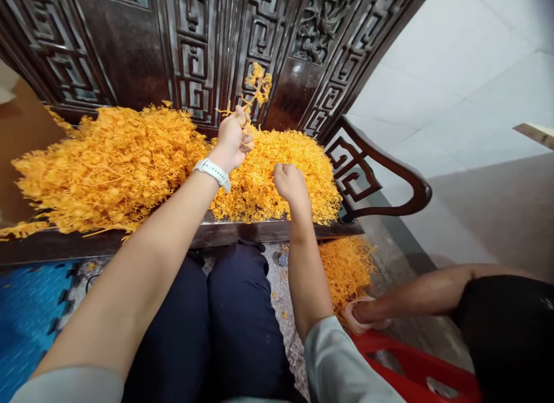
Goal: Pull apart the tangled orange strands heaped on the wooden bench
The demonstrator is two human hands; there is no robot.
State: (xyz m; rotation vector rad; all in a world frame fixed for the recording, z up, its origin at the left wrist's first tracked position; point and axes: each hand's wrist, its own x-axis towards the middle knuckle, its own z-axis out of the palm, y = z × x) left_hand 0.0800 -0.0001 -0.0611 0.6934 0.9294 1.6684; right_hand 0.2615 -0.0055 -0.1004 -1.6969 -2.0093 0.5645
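Observation:
A sprig of orange stringy pieces (pixel 259 82) sticks up from my left hand (pixel 234 138), whose fingers are closed round its stem above the gap between two heaps. The larger orange heap (pixel 116 166) lies on the left of the dark wooden bench, and the other orange heap (pixel 298 155) lies on its right. Over the front of the right heap is my right hand (pixel 291 183), its fingers curled together; whatever they hold, if anything, is hidden. A white watch band (pixel 213 173) circles my left wrist.
The carved dark bench back (pixel 130 51) rises behind the heaps, with an armrest (pixel 415 189) at right. More orange strands (pixel 346 267) lie on the floor. Near them are another person's leg (pixel 424 290) and a red plastic object (pixel 415 362). A blue mat (pixel 30 310) is at lower left.

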